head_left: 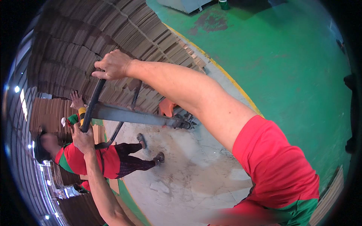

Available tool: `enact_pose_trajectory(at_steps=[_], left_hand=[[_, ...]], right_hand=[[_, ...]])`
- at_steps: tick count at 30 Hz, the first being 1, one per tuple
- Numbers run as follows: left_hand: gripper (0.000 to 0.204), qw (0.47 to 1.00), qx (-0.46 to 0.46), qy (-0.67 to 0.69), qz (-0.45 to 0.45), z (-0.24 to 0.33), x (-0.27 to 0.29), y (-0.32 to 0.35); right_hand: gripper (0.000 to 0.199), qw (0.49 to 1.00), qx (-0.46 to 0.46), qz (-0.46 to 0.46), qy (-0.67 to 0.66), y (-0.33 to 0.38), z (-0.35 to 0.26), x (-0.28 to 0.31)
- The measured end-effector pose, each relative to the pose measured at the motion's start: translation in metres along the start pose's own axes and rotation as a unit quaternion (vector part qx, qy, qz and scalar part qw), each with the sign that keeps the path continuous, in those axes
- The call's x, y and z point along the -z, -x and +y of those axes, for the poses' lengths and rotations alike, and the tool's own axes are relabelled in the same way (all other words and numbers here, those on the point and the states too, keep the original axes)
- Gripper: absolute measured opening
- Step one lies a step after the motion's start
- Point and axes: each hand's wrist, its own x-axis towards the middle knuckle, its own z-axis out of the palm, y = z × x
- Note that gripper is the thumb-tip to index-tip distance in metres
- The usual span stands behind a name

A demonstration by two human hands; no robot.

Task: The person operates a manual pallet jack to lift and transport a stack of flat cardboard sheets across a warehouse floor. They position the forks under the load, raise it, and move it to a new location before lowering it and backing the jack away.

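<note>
My right hand [115, 64] is closed round the upper end of a black pallet jack handle [93, 102]. Lower down the same bar, my left hand [83, 139] grips it too, fingers wrapped. From the handle a grey shaft [132, 115] runs to the jack's dark wheel base [183, 122], beside an orange part [166, 107]. Behind the handle rises a tall stack of flat brown cardboard [94, 41]. The jack's forks cannot be made out.
A co-worker in a red and green shirt [109, 162] stands close to the left, one hand [77, 100] against the cardboard. More cardboard stacks [51, 115] stand at the left. A yellow line [226, 73] parts grey floor [181, 165] from green floor [283, 75].
</note>
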Motion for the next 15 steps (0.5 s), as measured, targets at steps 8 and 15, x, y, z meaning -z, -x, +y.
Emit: enact_pose_trajectory(at_steps=[8,15], left_hand=[[0.032,0.999,-0.024,0.001,0.024,-0.024,-0.036,-0.055],[0.038,1.000,-0.007,0.019,0.003,-0.080,-0.086,-0.087]], right_hand=[[0.050,0.999,0.004,0.031,0.004,-0.034,0.032,-0.031],[0.046,0.999,-0.036,-0.013,0.017,-0.051,0.025,-0.068]])
